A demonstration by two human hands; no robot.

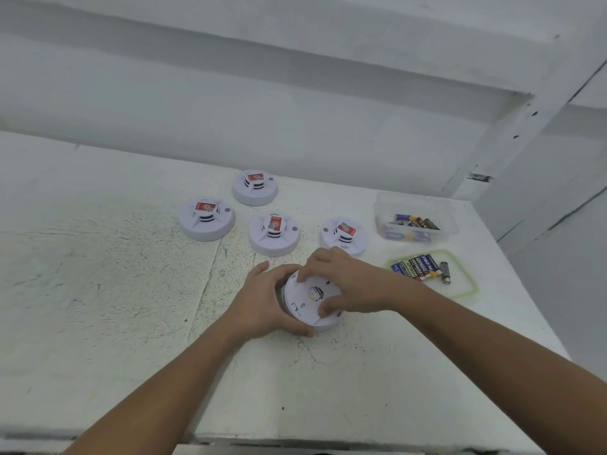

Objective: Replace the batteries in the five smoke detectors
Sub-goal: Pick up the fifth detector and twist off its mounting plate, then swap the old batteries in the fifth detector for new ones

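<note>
Inverted smoke detector point(310, 302) on the surface point(131, 290): left hand point(266, 303) grips its rim, right hand point(341, 284) pinches the back plate. Light, rigid, smooth plastic; best gripped at the rim.

Both hands point(345, 284) around upturned detector point(310, 298)

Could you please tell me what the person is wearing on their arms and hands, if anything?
Nothing that shows. The left hand and right hand have no gloves, and no rings, watch or bracelet are visible. The left forearm and right forearm are uncovered all the way to the frame edge, so no sleeve appears. No markings are visible.
</note>
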